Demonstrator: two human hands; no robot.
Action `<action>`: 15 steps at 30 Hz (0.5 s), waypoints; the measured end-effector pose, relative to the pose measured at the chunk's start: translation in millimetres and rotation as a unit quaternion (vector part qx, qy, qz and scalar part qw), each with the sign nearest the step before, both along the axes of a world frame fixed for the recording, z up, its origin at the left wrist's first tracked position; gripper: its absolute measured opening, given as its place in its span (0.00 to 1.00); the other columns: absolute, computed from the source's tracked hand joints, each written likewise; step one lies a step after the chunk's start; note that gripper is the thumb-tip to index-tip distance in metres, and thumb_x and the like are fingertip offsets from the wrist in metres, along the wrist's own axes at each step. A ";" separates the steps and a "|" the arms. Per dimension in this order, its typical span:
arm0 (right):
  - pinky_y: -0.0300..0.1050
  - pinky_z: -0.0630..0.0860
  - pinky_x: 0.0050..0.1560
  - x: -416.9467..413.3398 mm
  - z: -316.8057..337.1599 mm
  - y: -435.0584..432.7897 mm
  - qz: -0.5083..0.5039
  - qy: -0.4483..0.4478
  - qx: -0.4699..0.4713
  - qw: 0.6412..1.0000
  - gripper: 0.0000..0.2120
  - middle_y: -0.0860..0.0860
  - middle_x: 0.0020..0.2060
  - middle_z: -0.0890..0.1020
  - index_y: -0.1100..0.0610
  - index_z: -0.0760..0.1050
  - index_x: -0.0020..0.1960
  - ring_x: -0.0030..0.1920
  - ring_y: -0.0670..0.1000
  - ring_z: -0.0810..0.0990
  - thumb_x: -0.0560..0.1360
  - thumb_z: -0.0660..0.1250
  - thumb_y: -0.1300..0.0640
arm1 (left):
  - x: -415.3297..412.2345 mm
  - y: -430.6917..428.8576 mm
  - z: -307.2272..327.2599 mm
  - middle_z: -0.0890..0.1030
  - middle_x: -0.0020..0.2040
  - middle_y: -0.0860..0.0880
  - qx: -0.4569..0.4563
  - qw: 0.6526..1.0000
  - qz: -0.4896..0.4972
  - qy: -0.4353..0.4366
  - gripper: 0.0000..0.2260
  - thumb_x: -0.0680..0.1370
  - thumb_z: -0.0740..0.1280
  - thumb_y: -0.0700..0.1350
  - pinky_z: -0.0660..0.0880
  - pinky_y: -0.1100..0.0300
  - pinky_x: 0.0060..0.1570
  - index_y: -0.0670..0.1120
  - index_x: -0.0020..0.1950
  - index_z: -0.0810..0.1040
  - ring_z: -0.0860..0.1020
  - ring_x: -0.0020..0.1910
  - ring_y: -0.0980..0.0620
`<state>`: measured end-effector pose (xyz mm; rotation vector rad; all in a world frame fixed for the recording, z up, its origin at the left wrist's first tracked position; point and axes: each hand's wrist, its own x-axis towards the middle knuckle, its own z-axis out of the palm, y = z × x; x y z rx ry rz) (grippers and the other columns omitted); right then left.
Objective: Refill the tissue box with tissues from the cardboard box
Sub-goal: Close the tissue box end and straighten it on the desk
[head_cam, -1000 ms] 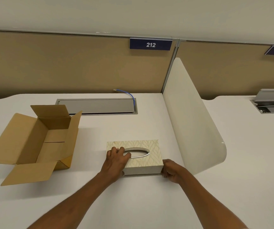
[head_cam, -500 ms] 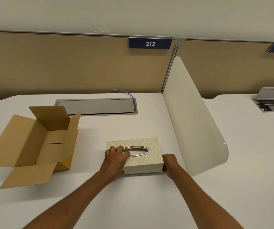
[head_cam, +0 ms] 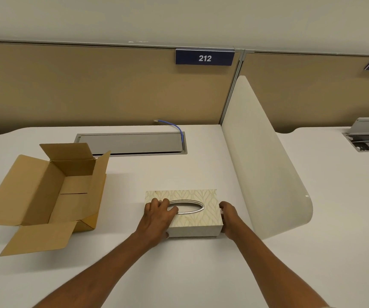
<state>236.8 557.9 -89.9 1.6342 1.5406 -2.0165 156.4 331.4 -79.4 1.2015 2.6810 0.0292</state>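
A cream tissue box (head_cam: 198,220) with a leaf pattern and a metal oval slot lies on the white desk (head_cam: 179,270), near its middle. My left hand (head_cam: 156,217) rests on the box's left end, fingers curled over the top beside the slot. My right hand (head_cam: 229,216) presses against the box's right end. An open brown cardboard box (head_cam: 52,192) stands to the left with its flaps spread; I see only bare cardboard inside it. No tissue shows in the slot.
A curved cream divider (head_cam: 261,165) rises just right of the tissue box. A grey cable hatch (head_cam: 132,143) with a blue cable (head_cam: 174,127) sits at the back of the desk. Tan partition panels (head_cam: 90,85) close off the far side.
My right hand has slid from the box's near right corner up along its right end. The left hand stays on the box's left end.
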 end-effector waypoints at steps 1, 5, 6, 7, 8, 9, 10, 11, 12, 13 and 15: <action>0.43 0.73 0.34 -1.4 -1.6 -0.5 0.002 0.001 -0.003 1.000 0.11 0.56 0.36 0.79 0.61 0.75 0.47 0.35 0.56 0.77 0.74 0.56 0.57 | -0.7 -0.2 -0.1 0.75 0.49 0.48 0.001 1.000 -0.002 -0.002 0.33 0.48 0.81 0.47 0.70 0.52 0.44 0.51 0.50 0.73 0.71 0.44 0.45; 0.42 0.75 0.35 -10.9 -7.6 -2.0 0.022 0.006 -0.005 1.000 0.17 0.58 0.49 0.81 0.61 0.75 0.54 0.44 0.57 0.81 0.74 0.54 0.53 | -3.7 1.1 1.5 0.75 0.51 0.48 0.005 1.000 0.004 -0.004 0.32 0.49 0.81 0.47 0.69 0.52 0.44 0.50 0.50 0.73 0.71 0.45 0.44; 0.44 0.76 0.38 -13.8 -6.1 -1.5 0.036 -0.003 0.017 0.999 0.19 0.58 0.51 0.80 0.61 0.73 0.57 0.47 0.58 0.81 0.75 0.53 0.51 | -4.1 1.5 1.7 0.75 0.51 0.48 0.007 1.000 0.008 -0.001 0.32 0.49 0.81 0.47 0.69 0.52 0.44 0.50 0.50 0.73 0.71 0.45 0.44; 0.47 0.77 0.42 -14.9 -2.1 -1.4 0.055 -0.020 0.055 0.997 0.19 0.58 0.52 0.79 0.61 0.71 0.58 0.50 0.58 0.80 0.75 0.53 0.50 | -4.3 1.7 1.9 0.75 0.51 0.48 0.009 1.000 0.011 0.000 0.32 0.49 0.81 0.47 0.69 0.52 0.45 0.50 0.50 0.73 0.71 0.46 0.44; 0.49 0.77 0.47 -14.9 2.5 -1.1 0.078 -0.039 0.110 0.990 0.19 0.57 0.51 0.78 0.61 0.70 0.56 0.50 0.58 0.79 0.75 0.54 0.49 | -4.6 1.9 1.7 0.75 0.52 0.48 0.012 1.000 0.010 0.001 0.32 0.50 0.81 0.47 0.69 0.52 0.45 0.50 0.50 0.73 0.71 0.46 0.44; 0.50 0.75 0.50 -14.0 7.9 -0.2 0.112 -0.061 0.181 0.975 0.16 0.57 0.49 0.78 0.62 0.70 0.52 0.48 0.57 0.78 0.76 0.54 0.49 | -4.9 2.2 1.0 0.75 0.52 0.47 0.015 1.000 0.008 0.002 0.32 0.50 0.81 0.46 0.69 0.51 0.46 0.50 0.51 0.73 0.71 0.46 0.44; 0.48 0.74 0.49 -13.0 12.0 0.6 0.151 -0.082 0.254 0.952 0.14 0.57 0.47 0.78 0.62 0.70 0.48 0.46 0.57 0.77 0.76 0.54 0.51 | -4.7 3.1 0.5 0.74 0.52 0.47 0.016 1.000 0.005 0.004 0.32 0.51 0.81 0.46 0.69 0.51 0.46 0.50 0.51 0.73 0.71 0.47 0.44; 0.48 0.72 0.47 -11.8 14.6 1.1 0.179 -0.094 0.312 0.928 0.13 0.58 0.46 0.79 0.62 0.70 0.46 0.46 0.58 0.77 0.78 0.54 0.52 | -4.4 4.3 0.0 0.74 0.51 0.48 0.014 1.000 0.005 0.008 0.32 0.51 0.81 0.46 0.69 0.51 0.46 0.50 0.51 0.73 0.71 0.46 0.44; 0.48 0.71 0.46 -11.0 15.1 0.8 0.194 -0.090 0.350 0.912 0.14 0.59 0.47 0.79 0.62 0.70 0.47 0.47 0.60 0.77 0.79 0.54 0.52 | -3.9 6.0 -0.4 0.75 0.50 0.48 0.009 1.000 0.005 0.013 0.32 0.49 0.81 0.45 0.69 0.52 0.44 0.50 0.50 0.73 0.71 0.45 0.44; 0.48 0.70 0.46 -10.2 14.1 -0.6 0.203 -0.073 0.368 0.904 0.15 0.60 0.49 0.80 0.63 0.71 0.51 0.49 0.61 0.78 0.80 0.55 0.52 | -3.0 7.4 -1.2 0.75 0.48 0.48 0.005 1.000 0.007 0.017 0.33 0.47 0.81 0.45 0.70 0.52 0.42 0.50 0.48 0.73 0.71 0.43 0.45; 0.50 0.71 0.51 -6.4 11.5 -9.6 0.228 -0.017 0.389 0.892 0.19 0.62 0.56 0.79 0.64 0.68 0.63 0.56 0.63 0.77 0.81 0.56 0.50 | 0.4 8.6 -4.8 0.76 0.47 0.48 0.007 1.000 0.004 0.026 0.34 0.44 0.81 0.45 0.71 0.53 0.39 0.50 0.47 0.72 0.71 0.41 0.46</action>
